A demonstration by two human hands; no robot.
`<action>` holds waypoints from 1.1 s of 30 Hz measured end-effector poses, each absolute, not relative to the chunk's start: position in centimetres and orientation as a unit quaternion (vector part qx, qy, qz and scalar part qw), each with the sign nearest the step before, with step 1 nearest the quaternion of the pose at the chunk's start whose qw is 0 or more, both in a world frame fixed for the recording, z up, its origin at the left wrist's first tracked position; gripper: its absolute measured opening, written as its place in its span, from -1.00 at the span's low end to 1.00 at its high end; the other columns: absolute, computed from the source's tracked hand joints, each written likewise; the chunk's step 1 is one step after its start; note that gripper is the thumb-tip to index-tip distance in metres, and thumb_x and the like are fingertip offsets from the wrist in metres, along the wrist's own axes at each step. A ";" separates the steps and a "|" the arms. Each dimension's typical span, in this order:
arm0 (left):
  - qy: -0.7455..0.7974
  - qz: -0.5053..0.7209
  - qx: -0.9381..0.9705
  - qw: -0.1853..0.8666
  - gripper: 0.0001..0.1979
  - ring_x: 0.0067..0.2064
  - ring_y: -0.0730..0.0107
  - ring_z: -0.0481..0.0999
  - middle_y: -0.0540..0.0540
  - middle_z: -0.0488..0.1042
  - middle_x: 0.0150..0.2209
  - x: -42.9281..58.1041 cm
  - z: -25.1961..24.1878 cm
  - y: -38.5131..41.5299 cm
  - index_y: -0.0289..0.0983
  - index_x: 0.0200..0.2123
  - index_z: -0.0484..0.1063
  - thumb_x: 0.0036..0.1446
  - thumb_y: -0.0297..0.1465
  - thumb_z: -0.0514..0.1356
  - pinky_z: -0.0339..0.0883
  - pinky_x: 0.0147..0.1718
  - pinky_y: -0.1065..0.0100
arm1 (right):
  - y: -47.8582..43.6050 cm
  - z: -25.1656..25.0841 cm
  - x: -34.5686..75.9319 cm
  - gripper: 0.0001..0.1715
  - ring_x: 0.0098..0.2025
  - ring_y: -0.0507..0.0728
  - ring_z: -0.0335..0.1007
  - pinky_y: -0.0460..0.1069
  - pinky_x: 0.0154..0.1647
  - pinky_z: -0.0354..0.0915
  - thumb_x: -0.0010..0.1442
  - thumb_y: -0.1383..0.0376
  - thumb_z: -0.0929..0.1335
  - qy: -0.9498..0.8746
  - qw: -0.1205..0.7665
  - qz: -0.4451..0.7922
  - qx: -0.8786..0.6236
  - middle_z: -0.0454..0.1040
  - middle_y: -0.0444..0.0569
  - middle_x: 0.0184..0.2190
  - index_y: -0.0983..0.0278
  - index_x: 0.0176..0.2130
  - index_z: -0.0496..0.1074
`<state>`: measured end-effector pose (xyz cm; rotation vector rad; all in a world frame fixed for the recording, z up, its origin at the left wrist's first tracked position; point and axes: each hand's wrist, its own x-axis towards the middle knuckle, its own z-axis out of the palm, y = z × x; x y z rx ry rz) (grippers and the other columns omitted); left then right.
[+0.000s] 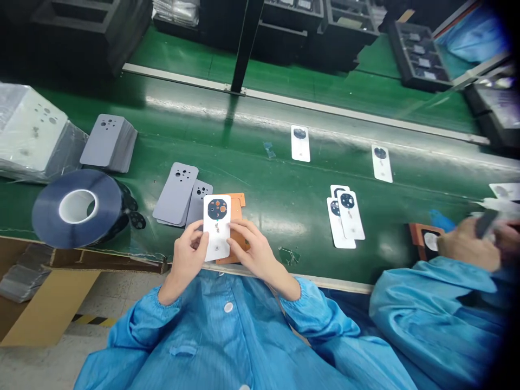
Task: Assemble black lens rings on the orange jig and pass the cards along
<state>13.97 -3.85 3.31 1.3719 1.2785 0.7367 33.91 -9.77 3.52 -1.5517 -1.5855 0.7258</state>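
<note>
Green table [284, 211] carries the work. Left hand [187, 257] and right hand [254, 254] pinch the white cover [216, 230] by its long edges, directly between the fingers, above the orange jig [238, 203]. Best practice, as judged: hold edges square to the jig and grip lightly.

Six white panels [216, 227], two loose grey panels [175, 192], one tape roll [75, 208].

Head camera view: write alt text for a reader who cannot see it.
The left hand and right hand hold a white back cover over an orange jig at the near edge of a green conveyor belt. Grey covers and a tape roll lie to the left; a co-worker's hand works at the right.
</note>
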 end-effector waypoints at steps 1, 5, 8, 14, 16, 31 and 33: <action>0.534 0.318 0.558 0.550 -0.56 -0.36 0.31 0.63 -0.09 0.65 -0.35 14.0 3.2 -3.8 -0.31 0.12 0.47 0.30 -0.16 0.24 0.46 -0.42 0.41 | -9.7 3.2 33.9 -0.57 0.08 0.28 0.55 0.25 0.13 0.52 0.41 0.16 0.38 -0.608 0.398 0.300 -0.619 0.57 0.14 0.09 0.15 0.22 0.48; 0.522 0.338 0.517 0.589 -0.53 -0.40 0.31 0.61 -0.10 0.65 -0.37 14.0 3.3 -3.6 -0.32 0.09 0.47 0.27 -0.11 0.26 0.44 -0.47 0.42 | -9.5 2.3 33.9 -0.43 -0.30 0.13 0.55 0.07 -0.29 0.55 0.35 0.15 0.42 -0.528 0.414 0.433 -0.602 0.61 -0.02 -0.21 0.13 0.29 0.40; 0.515 0.350 0.517 0.587 -0.49 -0.44 0.36 0.58 -0.10 0.66 -0.34 13.7 3.5 -3.2 -0.33 0.16 0.44 0.28 -0.12 0.26 0.44 -0.48 0.41 | -8.2 1.9 34.3 -0.44 -0.33 0.10 0.54 0.02 -0.31 0.52 0.29 0.13 0.47 -0.472 0.447 0.484 -0.586 0.58 -0.07 -0.31 0.16 0.23 0.47; 0.554 0.464 0.529 0.445 -0.67 -0.49 0.44 0.51 -0.07 0.63 -0.36 9.9 3.8 -2.6 -0.29 -0.01 0.55 0.33 -0.17 0.23 0.48 -0.40 0.38 | 2.8 1.6 38.5 -0.34 -0.50 0.01 0.41 -0.09 -0.52 0.37 0.13 0.12 0.53 -0.405 0.480 0.463 -0.625 0.58 -0.12 -0.42 0.32 0.15 0.51; 0.593 0.489 0.510 0.387 -0.70 -0.47 0.43 0.51 -0.02 0.56 -0.43 7.8 3.7 -2.6 -0.28 -0.08 0.58 0.32 -0.17 0.25 0.46 -0.41 0.39 | 8.2 1.7 39.8 -0.38 -0.57 -0.02 0.33 -0.14 -0.59 0.29 0.12 0.20 0.53 -0.378 0.453 0.443 -0.675 0.51 -0.17 -0.54 0.36 0.13 0.53; 0.698 0.439 0.445 0.349 -0.57 -0.28 0.25 0.65 -0.18 0.70 -0.23 -1.5 -1.1 -3.7 -0.28 -0.09 0.66 0.18 -0.06 0.31 0.53 -0.24 0.30 | 22.7 1.2 40.9 -0.68 -0.54 -0.04 0.44 -0.20 -0.64 0.26 0.26 0.38 0.45 -0.348 0.396 0.365 -0.768 0.60 0.06 -0.38 0.50 -0.01 0.51; 0.676 0.432 0.459 0.381 -0.56 -0.36 0.29 0.61 -0.16 0.69 -0.29 -1.4 -1.1 -3.0 -0.29 -0.10 0.67 0.17 -0.05 0.32 0.51 -0.29 0.31 | 22.2 1.7 41.1 -0.71 -0.50 -0.02 0.47 -0.18 -0.61 0.29 0.26 0.37 0.45 -0.359 0.390 0.355 -0.770 0.62 0.11 -0.31 0.49 -0.04 0.52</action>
